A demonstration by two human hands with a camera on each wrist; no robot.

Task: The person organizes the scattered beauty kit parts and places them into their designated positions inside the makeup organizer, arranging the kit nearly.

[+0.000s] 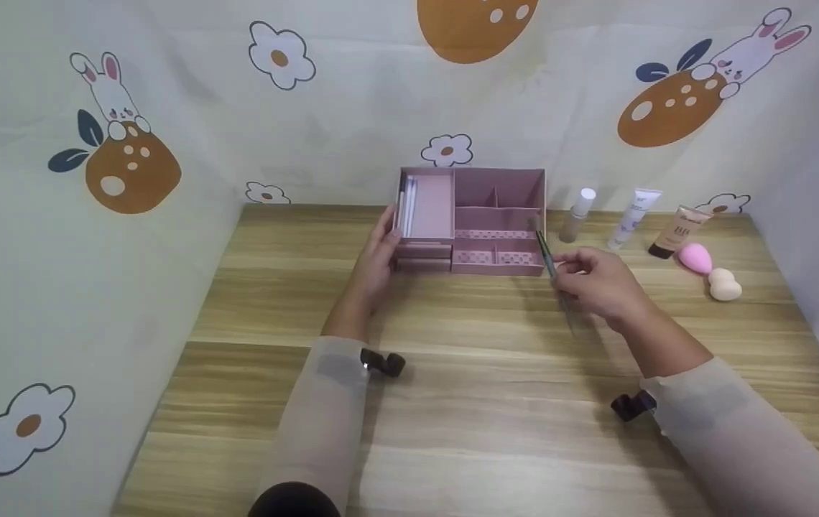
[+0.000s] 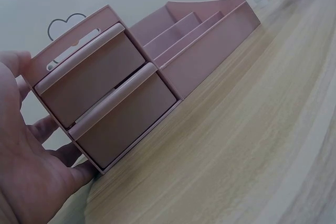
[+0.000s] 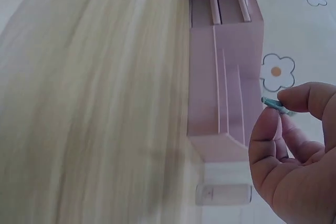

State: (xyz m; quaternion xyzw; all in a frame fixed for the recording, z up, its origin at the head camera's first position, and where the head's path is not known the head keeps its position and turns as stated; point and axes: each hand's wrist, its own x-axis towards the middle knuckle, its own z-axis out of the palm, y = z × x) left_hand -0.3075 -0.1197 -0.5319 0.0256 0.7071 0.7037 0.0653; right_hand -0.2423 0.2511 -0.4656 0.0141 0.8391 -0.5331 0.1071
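A pink desktop organizer [image 1: 499, 270] stands at the back of the table, with drawers on its left and divided compartments on its right. My left hand [image 1: 375, 260] rests against its left side; in the left wrist view the fingers [image 2: 44, 128] spread along the side wall beside the two closed drawers [image 2: 123, 114]. Off the organizer's front right corner, my right hand [image 1: 600, 283] pinches a slim green stick [image 1: 547, 255] between thumb and fingertips. The stick slants, its upper end by the right compartments; its ends are blurred. Several slim pale sticks [image 1: 410, 208] stand in the organizer's left section.
Right of the organizer stand a white-capped bottle [image 1: 577, 215] and a white tube [image 1: 634, 219]. Farther right are a beige BB tube [image 1: 680, 231], a pink sponge [image 1: 695, 258] and a cream sponge [image 1: 725, 285]. A patterned cloth [image 1: 352, 93] hangs behind the wooden table [image 1: 467, 402].
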